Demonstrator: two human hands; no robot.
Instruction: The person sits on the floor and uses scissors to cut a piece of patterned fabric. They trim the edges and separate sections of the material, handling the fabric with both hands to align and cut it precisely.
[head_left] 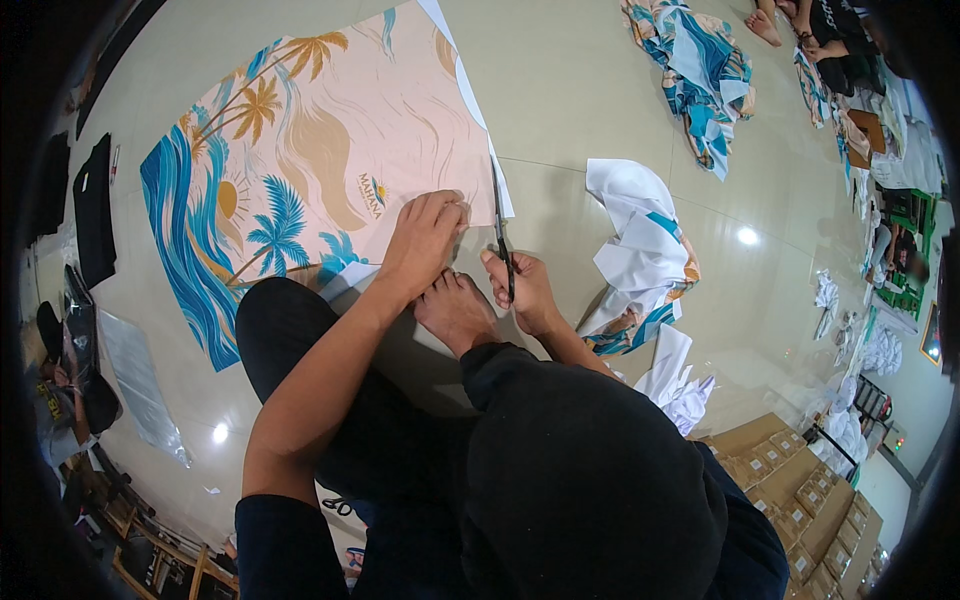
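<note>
A pink printed fabric piece with blue waves and palm trees lies spread on the floor before me. My left hand grips it near its lower right corner, fingers bent and close together; the thumb is hidden. Scissors are in my right hand, thumb and fingers at the handles. Their blades point away from me along the fabric's right edge. White material shows beside that edge. My bare foot rests between my hands, by the fabric's near corner.
Right of me lie a white and printed fabric heap and white scraps. Farther off is another printed heap. Cardboard boxes stand at lower right. A clear plastic sheet and black cloth lie left. Another person sits at far right.
</note>
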